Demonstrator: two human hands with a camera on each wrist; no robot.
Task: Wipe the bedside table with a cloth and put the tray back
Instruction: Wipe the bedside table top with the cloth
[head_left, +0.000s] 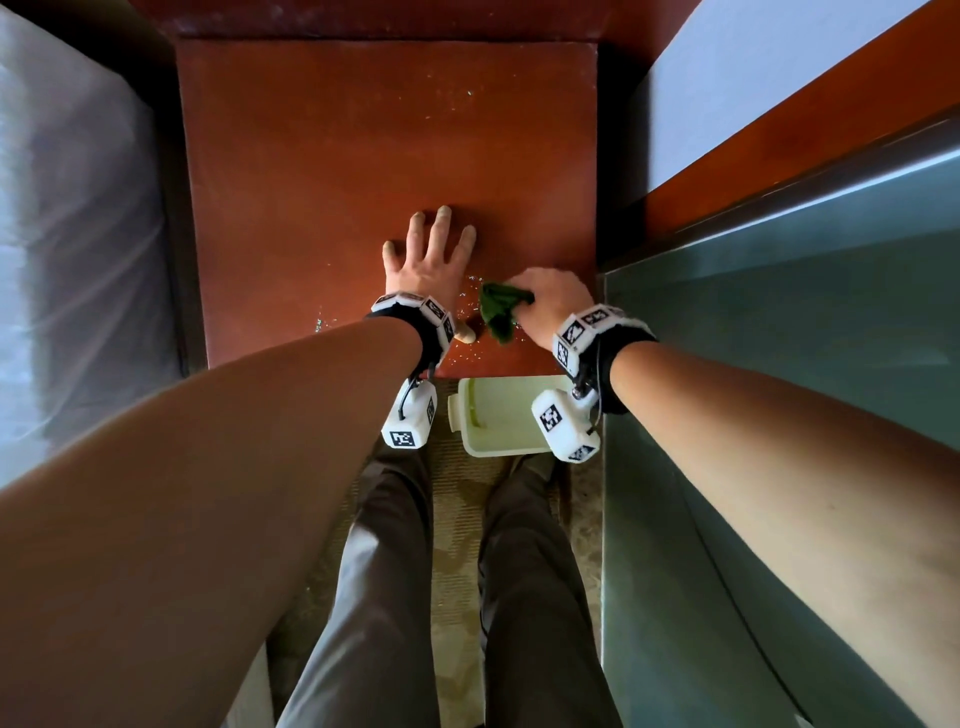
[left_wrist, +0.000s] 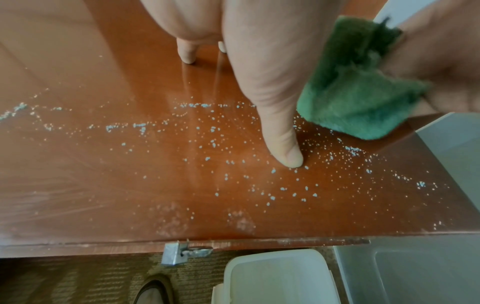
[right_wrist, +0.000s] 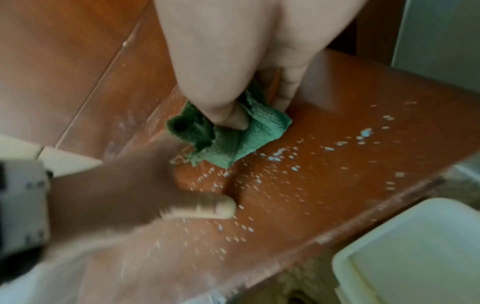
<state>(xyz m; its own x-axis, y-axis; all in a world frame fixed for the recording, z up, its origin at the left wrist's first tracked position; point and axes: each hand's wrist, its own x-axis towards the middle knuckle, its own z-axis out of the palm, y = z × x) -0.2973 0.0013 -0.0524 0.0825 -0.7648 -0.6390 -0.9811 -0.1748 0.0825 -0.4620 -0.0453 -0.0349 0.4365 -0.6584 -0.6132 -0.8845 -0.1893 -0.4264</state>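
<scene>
Soft daylight, glare on wood, edges warped, right wrist view motion-blurred.

far half of the bedside table lies open; near edge is occupied by the flat left hand and right hand with cloth. walls flank both sides; tray sits on the floor below.

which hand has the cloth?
The right hand: it grips the green cloth. The left hand lies flat on the table, fingers spread.
</scene>
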